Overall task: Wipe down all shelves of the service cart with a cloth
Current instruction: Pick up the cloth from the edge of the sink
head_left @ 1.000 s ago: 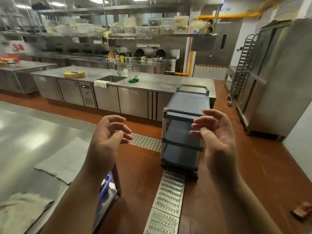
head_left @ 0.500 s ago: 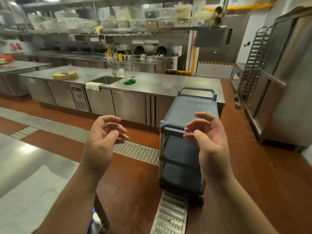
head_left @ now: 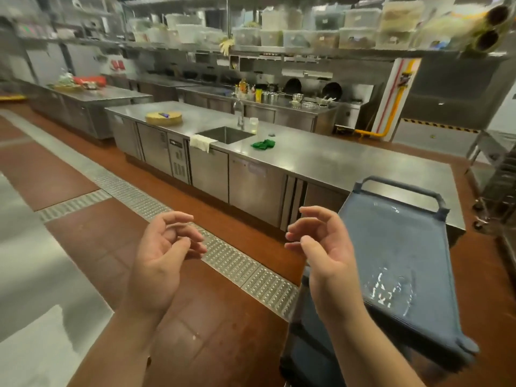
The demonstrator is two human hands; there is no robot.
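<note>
Both hands hang loosely curled and hold nothing. The cart [head_left: 396, 263] stands just right of the right hand [head_left: 324, 255], its long axis running away; the left hand [head_left: 162, 258] is farther. The white cloth [head_left: 201, 142] drapes the bench [head_left: 321, 157] edge ahead, slightly left.

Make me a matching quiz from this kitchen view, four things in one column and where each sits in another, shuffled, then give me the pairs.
Things:
1. green cloth
2. white cloth
3. round board
4. cart

Places:
A. draped over the counter's front edge, left of the sink
B. on the floor, at the counter's right end
C. flat on the counter, right of the sink
D. near the counter's left end

Pairs: 1-C, 2-A, 3-D, 4-B
</note>
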